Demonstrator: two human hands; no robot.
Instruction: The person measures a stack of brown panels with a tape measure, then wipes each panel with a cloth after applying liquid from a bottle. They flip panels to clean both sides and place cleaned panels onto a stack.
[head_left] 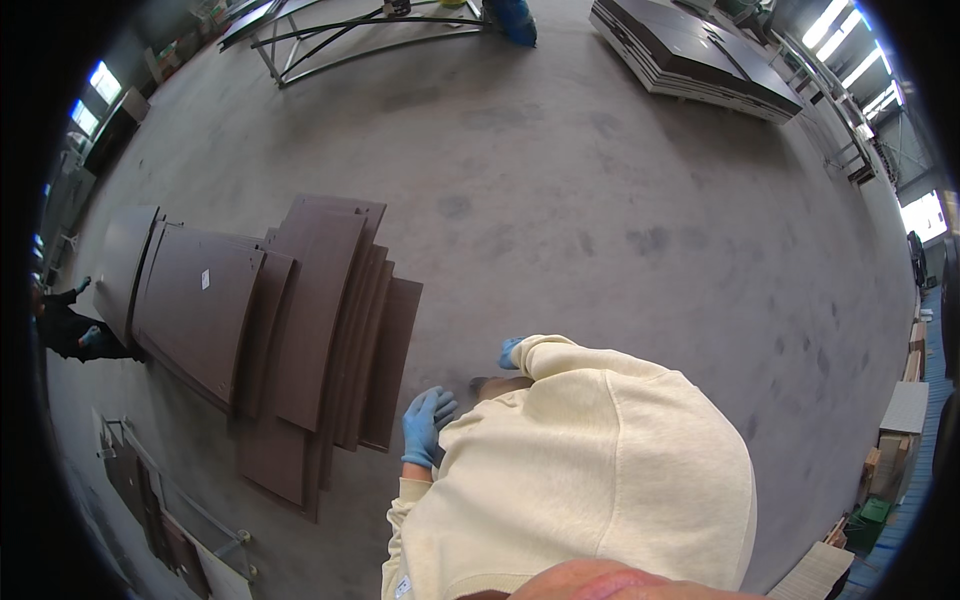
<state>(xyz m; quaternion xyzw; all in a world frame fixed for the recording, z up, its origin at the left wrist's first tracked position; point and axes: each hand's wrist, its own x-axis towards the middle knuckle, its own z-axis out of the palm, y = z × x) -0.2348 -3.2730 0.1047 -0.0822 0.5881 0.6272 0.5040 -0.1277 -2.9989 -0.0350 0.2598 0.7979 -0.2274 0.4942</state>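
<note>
My left hand, in a blue glove, hangs beside the near edge of a group of dark brown panels. Its fingers are loosely extended, with nothing in them, and a small gap separates it from the closest panel. Only part of my right hand, gloved in blue too, shows past the cream sleeve; its fingers are mostly hidden. The panels overlap in uneven layers, and one brown panel carries a small white label. Beyond them, at the far left, a person in dark clothes and blue gloves stands at another panel.
A stack of dark-topped panels lies at the back right. A metal frame stands at the back left, with a blue object at its end. A wheeled rack holds panels at lower left. Boards and a green bin line the right.
</note>
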